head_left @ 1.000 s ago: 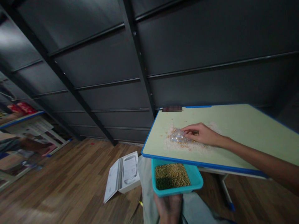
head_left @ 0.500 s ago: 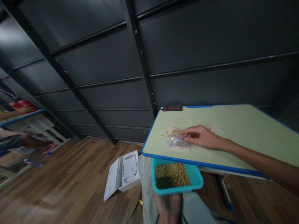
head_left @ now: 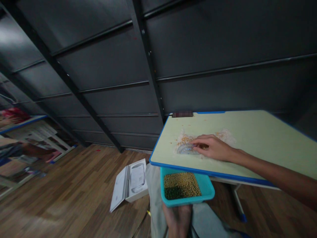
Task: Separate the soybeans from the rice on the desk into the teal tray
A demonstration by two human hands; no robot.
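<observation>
On the table (head_left: 250,138), my right hand (head_left: 210,145) pinches a clear plastic protractor (head_left: 183,149) at its right side. The protractor lies nearly flat on the table top, amid white grains and a cluster of yellowish beans (head_left: 186,139). My left hand (head_left: 177,213) supports a turquoise tray (head_left: 207,188) from below, its fingers hidden under it. The tray sits just under the table's front edge. Inside it are many yellowish beans (head_left: 187,182) and a patch of dark green ones (head_left: 174,192) in the near left corner.
A second patch of white grains (head_left: 226,135) lies behind my right hand. An open white box (head_left: 136,181) rests on the wooden floor left of my leg. Another person's leg (head_left: 34,153) shows by a second table at the far left. A dark panel wall (head_left: 119,66) stands behind.
The protractor has gone from tilted and shiny to flatter on the table, my right hand still on it. The tray stays in my left hand. The other person's arm has shifted left.
</observation>
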